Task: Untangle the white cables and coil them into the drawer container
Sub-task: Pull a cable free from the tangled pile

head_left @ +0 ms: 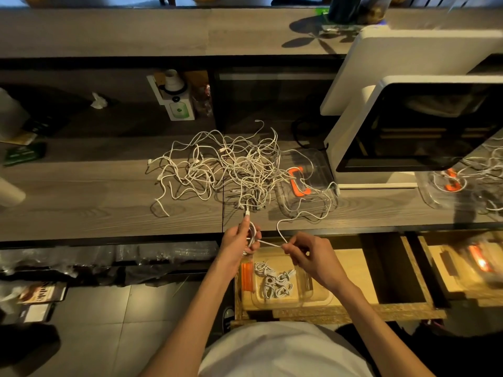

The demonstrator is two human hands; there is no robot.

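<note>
My left hand [239, 238] grips a coiled white cable [251, 235]; my right hand [304, 253] pinches its loose length. A magazine [40, 293] far left reads "Noble".

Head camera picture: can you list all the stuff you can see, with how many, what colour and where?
cable pile: one tangle, white, middle of the counter
lid: one, clear with orange clips, counter right of the pile
container: one, clear with an orange clip, in the open drawer
coiled cables: several, white, inside the container
drawer: one, wooden, open below the counter
monitor: one, white frame with dark screen, right of the counter
box: one, white and green, back shelf
counter: one, grey wood
left hand: holds a white coil
right hand: pinches the same cable
</note>
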